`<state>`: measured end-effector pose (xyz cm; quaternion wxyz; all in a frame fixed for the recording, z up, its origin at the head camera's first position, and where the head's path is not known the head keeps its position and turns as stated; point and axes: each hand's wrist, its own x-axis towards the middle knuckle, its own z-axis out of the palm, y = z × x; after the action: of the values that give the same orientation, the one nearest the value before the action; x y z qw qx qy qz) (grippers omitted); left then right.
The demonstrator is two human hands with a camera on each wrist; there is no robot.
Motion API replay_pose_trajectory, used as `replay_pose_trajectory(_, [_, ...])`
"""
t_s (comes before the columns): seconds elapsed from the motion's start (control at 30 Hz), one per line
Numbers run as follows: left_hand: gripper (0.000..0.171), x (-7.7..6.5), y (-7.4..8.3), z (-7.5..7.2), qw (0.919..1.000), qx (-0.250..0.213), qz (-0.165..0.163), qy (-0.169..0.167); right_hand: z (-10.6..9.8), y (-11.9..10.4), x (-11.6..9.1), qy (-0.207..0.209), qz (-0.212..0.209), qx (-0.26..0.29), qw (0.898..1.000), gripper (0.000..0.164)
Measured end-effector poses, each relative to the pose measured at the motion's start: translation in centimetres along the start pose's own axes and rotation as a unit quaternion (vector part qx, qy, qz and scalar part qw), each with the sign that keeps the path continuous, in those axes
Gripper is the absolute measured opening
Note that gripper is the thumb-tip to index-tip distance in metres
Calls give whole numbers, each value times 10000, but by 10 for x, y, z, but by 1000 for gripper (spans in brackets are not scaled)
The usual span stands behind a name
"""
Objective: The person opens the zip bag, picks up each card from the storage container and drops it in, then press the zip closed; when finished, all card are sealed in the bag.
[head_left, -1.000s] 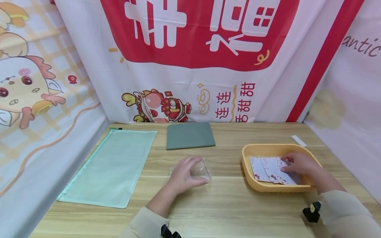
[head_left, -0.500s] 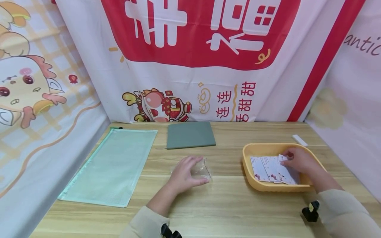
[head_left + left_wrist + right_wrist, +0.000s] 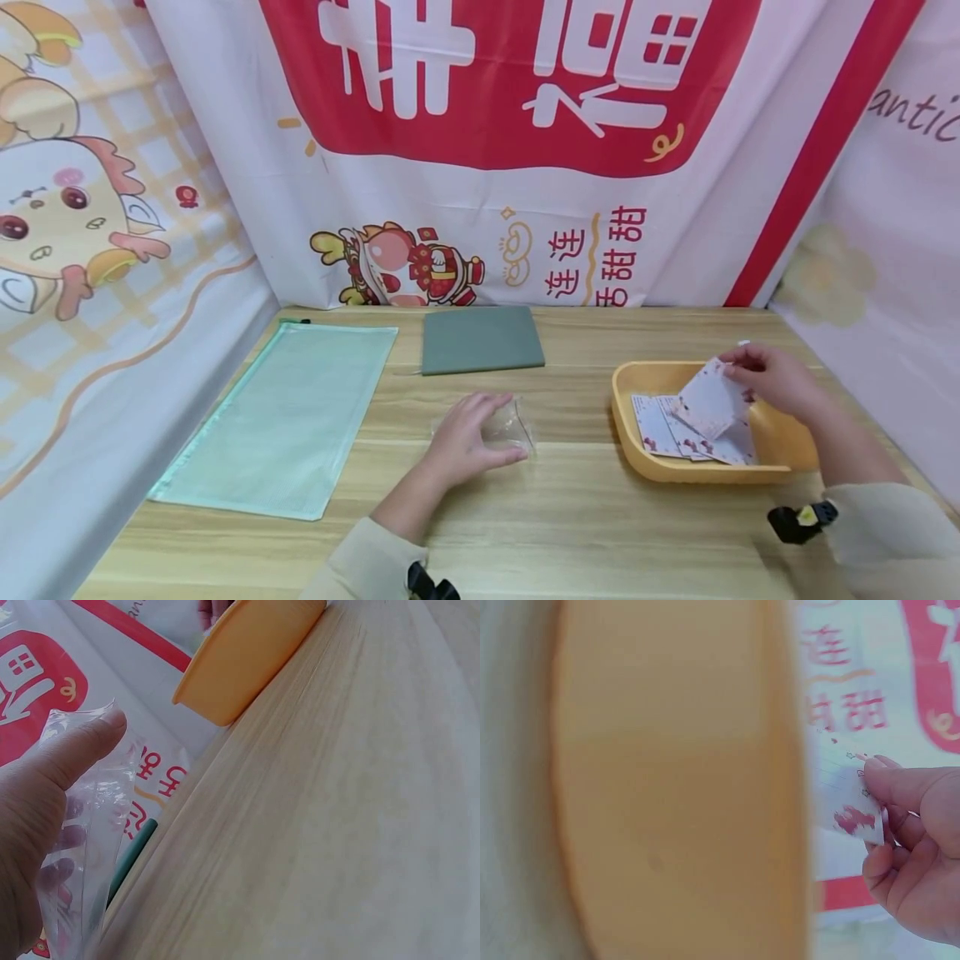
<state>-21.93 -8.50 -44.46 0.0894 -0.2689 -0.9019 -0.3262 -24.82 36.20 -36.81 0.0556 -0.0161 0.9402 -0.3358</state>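
My left hand (image 3: 465,446) is at the middle of the table and holds a clear plastic bag (image 3: 512,427). In the left wrist view the thumb lies over the near side of the bag (image 3: 105,795), and the other fingers show through it. Over the yellow basket (image 3: 675,475) my right hand (image 3: 776,383) pinches a white printed card (image 3: 712,400) by its upper corner. The card is tilted above several similar cards (image 3: 656,429) lying overlapped inside. The right wrist view has the card (image 3: 844,787) between thumb and fingers, partly hidden by the basket wall.
A mint-green zip pouch (image 3: 277,417) lies flat on the left side of the table. At the back is a grey-green notebook (image 3: 482,340). Printed cloth (image 3: 480,225) hangs behind and on both sides. Part of a small white bar shows beside the right hand.
My right hand has lifted one card off the others, raising it up and slightly right within the basket's area. The left hand and the plastic bag stay where they were.
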Motion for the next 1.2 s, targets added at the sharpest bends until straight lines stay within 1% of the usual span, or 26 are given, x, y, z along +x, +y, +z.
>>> replay_pose_trajectory(0.13, [75, 1, 0, 0, 9999, 36, 42, 94, -5, -19, -8, 454, -72, 309, 9985, 45])
replay_pose_trajectory(0.23, [75, 1, 1, 0, 9999, 49, 39, 151, -1, -38, -14, 908, -87, 802, 9926, 48])
replay_pose_trajectory(0.27, [76, 1, 1, -1, 9999, 42, 20, 157, 3, -44, -17, 1016, -73, 1071, 9890, 47])
replay_pose_trajectory(0.33, [77, 1, 1, -1, 9999, 37, -18, 162, 13, -59, -21, 1209, 39, 1574, 9801, 36])
replay_pose_trajectory(0.37, [77, 1, 2, -1, 9999, 33, -42, 156, 19, -66, -22, 1304, 3, 1868, 9737, 30])
replay_pose_trajectory(0.47, [79, 1, 1, 0, 9998, 28, -54, 169, 41, -85, -26, 1394, -51, 2763, 9509, 11])
replay_pose_trajectory(0.57, [79, 1, 1, 0, 9998, 68, -20, 211, 66, -101, -29, 1327, -106, 3312, 9341, 12])
replay_pose_trajectory(0.6, [80, 1, 1, 0, 9997, 80, -26, 221, 74, -106, -30, 1297, -70, 3378, 9322, 12])
replay_pose_trajectory(0.63, [80, 1, 2, 0, 9997, 75, -38, 224, 82, -110, -30, 1267, -20, 3371, 9329, 13])
replay_pose_trajectory(0.73, [82, 1, 2, -1, 9997, 39, -114, 218, 103, -122, -32, 1154, 130, 3287, 9373, 28])
replay_pose_trajectory(0.8, [83, 2, 3, -1, 9996, 27, -142, 222, 114, -127, -32, 1073, 172, 3334, 9365, 37])
replay_pose_trajectory(0.87, [83, 2, 3, -1, 9996, 58, -119, 261, 122, -132, -33, 979, 230, 3387, 9355, 39])
replay_pose_trajectory(1.0, [84, 3, 3, 0, 9993, 109, -118, 347, 132, -135, -33, 831, 262, 3575, 9298, 37])
replay_pose_trajectory(1.2, [86, 2, 4, -1, 9990, 97, -241, 371, 137, -135, -32, 760, 273, 3653, 9274, 35])
